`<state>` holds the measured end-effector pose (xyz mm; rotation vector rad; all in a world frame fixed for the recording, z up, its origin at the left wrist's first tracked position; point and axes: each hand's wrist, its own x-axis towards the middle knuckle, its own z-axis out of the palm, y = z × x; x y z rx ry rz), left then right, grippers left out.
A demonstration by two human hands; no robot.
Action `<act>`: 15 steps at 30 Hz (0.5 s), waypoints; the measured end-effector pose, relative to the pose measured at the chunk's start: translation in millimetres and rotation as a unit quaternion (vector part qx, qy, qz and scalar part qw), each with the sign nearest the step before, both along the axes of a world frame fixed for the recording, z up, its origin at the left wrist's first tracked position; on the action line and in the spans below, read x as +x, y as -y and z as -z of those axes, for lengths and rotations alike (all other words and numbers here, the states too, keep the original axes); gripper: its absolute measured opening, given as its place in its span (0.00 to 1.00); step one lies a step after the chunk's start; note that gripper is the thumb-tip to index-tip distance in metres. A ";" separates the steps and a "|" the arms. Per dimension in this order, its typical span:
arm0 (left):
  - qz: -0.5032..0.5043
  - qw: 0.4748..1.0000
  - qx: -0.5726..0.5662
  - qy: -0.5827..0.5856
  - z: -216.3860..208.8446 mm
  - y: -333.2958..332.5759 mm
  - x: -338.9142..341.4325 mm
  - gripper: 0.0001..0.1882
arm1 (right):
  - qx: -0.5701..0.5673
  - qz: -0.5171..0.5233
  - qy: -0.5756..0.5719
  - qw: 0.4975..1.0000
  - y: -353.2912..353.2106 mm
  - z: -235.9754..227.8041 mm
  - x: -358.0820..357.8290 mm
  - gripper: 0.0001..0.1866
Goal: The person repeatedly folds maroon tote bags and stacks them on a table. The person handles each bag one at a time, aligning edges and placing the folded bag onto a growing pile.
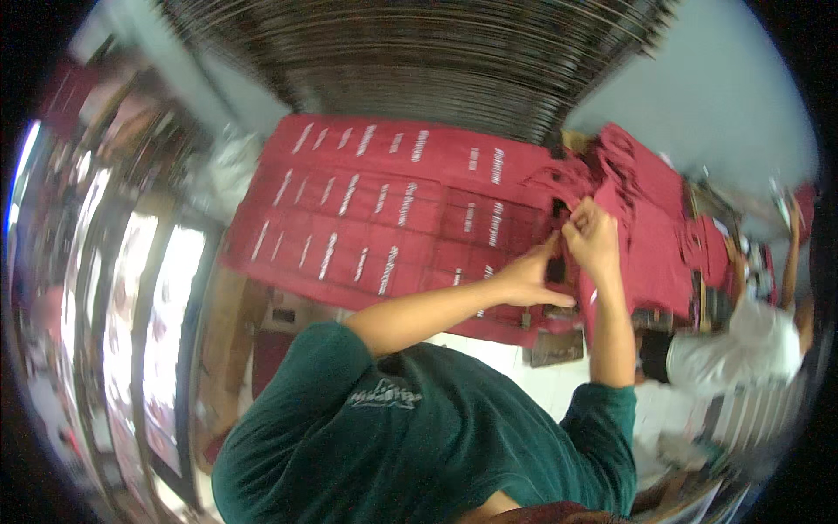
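Note:
Red cloth [349, 210] with rows of white print lies spread across a long table in front of me. My left hand [529, 276] is over its right end, thumb and fingers spread apart around a dark gap [559, 266] in the cloth. Just right of that gap, my right hand [594, 234] is closed with its fingers bent together. Red fabric lies around and under it, but what the fingers grip, if anything, is hidden. More red cloth [650, 262], rumpled in places, is heaped to the right of my right hand.
A dark rack of close-set wires or slats [428, 61] stands beyond the table. On the right, a person in a white shirt [742, 349] works by more red cloth. A brown box [556, 348] sits below the table's near edge. Bright glazed panels [170, 323] are at left.

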<state>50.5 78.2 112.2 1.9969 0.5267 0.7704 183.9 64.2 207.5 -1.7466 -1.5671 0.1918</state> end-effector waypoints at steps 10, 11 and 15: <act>-0.198 0.970 -0.108 0.091 -60.7 -47.4 -112.6 0.19 | 0.205 -0.002 -0.174 0.963 1.2 -12.2 -102.2 0.14; -0.180 0.970 -0.140 0.089 -67.6 -58.1 -128.3 0.19 | 0.268 0.036 -0.182 0.946 0.5 2.7 -98.4 0.15; -0.221 0.892 -0.180 0.352 -67.4 -86.1 -192.2 0.15 | 0.016 0.051 -0.510 0.858 21.9 150.0 -78.0 0.24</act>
